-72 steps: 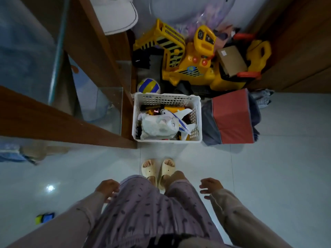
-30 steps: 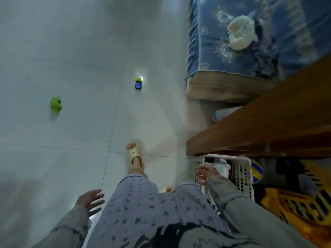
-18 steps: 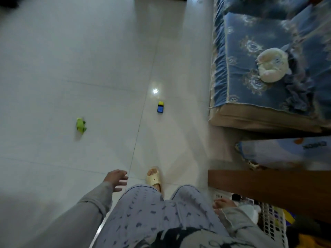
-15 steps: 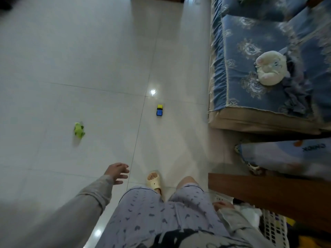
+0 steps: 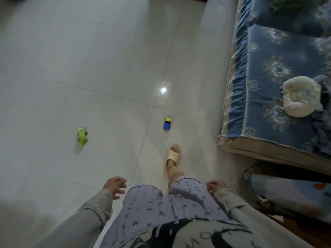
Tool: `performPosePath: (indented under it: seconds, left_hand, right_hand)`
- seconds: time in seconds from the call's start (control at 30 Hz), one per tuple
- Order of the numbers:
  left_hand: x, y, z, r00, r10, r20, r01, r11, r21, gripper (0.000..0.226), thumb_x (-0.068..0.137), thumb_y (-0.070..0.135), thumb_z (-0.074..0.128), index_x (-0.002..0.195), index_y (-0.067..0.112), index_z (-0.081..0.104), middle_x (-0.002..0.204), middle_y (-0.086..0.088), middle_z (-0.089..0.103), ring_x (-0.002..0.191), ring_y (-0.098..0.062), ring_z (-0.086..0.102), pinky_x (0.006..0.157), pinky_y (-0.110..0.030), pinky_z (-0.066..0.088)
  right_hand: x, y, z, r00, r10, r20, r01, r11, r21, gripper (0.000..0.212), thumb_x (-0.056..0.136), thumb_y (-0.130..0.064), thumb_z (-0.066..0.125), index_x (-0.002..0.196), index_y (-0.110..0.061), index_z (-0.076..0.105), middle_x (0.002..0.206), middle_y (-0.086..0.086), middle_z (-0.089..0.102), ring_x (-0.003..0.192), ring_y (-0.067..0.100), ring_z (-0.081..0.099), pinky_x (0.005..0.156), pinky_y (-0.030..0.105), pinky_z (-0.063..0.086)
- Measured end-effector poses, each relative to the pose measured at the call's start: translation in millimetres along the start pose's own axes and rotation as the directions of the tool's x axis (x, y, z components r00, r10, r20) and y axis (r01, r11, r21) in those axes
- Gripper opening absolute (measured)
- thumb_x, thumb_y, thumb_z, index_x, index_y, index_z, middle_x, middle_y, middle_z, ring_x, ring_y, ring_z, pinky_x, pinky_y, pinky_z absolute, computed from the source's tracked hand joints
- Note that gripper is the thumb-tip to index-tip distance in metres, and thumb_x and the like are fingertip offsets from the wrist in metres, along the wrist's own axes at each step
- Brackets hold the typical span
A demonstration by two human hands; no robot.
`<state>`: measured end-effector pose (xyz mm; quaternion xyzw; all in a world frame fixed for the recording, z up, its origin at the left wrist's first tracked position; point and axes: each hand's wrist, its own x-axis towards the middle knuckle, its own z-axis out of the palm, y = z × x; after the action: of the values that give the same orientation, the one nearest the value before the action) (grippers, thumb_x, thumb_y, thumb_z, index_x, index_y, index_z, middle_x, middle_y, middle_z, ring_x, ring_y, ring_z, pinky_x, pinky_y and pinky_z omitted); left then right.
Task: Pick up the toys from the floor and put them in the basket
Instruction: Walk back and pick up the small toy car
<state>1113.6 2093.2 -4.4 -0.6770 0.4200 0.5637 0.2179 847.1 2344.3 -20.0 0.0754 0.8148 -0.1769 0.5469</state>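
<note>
A small blue and yellow toy car (image 5: 167,123) lies on the pale tiled floor just ahead of my slippered foot (image 5: 172,156). Farther left on the floor lies a small green toy (image 5: 82,136). My left hand (image 5: 115,186) hangs at my side with its fingers apart and nothing in it. By my right hip, my right hand (image 5: 215,185) is loosely curled and holds nothing. The basket is out of view.
A bed or sofa with a blue patterned cover (image 5: 279,72) fills the right side, with a cream plush (image 5: 300,97) on it. A light blue cushion (image 5: 288,192) lies under its corner. A lamp glare (image 5: 163,90) shines on the tiles.
I have turned away from the basket and stepped forward; the basket and wooden ledge left the view. The blue car and green toy are nearer. My right hand came off the basket rim.
</note>
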Motion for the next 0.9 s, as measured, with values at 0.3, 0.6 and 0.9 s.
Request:
performPosePath:
  seconds: [0.3, 0.6, 0.9]
  left_hand:
    - [19, 97, 17, 0.996, -0.083, -0.013, 0.08, 0.983, -0.165, 0.012, 0.093, 0.014, 0.047, 0.1, 0.008, 0.054, 0.103, -0.016, 0.058, 0.074, -0.025, 0.054, 0.061, -0.025, 0.037]
    - [49, 237, 46, 0.989, 0.088, 0.123, -0.083, 0.996, -0.043, 0.01, 0.093, 0.012, 0.043, 0.094, 0.012, 0.054, 0.078, -0.003, 0.058, 0.062, -0.016, 0.051, 0.058, -0.023, 0.035]
    - [127, 269, 35, 0.99, 0.053, 0.131, -0.062, 0.996, 0.066, 0.014, 0.09, 0.008, 0.044, 0.089, 0.014, 0.057, 0.079, -0.006, 0.059, 0.059, -0.015, 0.049, 0.054, -0.022, 0.031]
  right_hand:
    - [47, -156, -63, 0.994, -0.086, 0.063, 0.079, 0.991, 0.109, 0.009, 0.092, -0.004, 0.045, 0.099, -0.006, 0.051, 0.07, 0.007, 0.054, 0.056, 0.018, 0.05, 0.053, 0.024, 0.036]
    - [88, -184, -72, 0.996, -0.025, 0.09, 0.024, 1.0, 0.006, 0.012, 0.093, 0.005, 0.041, 0.093, -0.002, 0.05, 0.065, 0.01, 0.048, 0.042, 0.017, 0.051, 0.027, 0.011, 0.037]
    - [180, -223, -27, 0.997, 0.031, 0.072, -0.018, 0.985, -0.174, 0.017, 0.089, -0.001, 0.046, 0.096, -0.003, 0.062, 0.063, 0.008, 0.054, 0.042, 0.015, 0.054, 0.051, 0.024, 0.039]
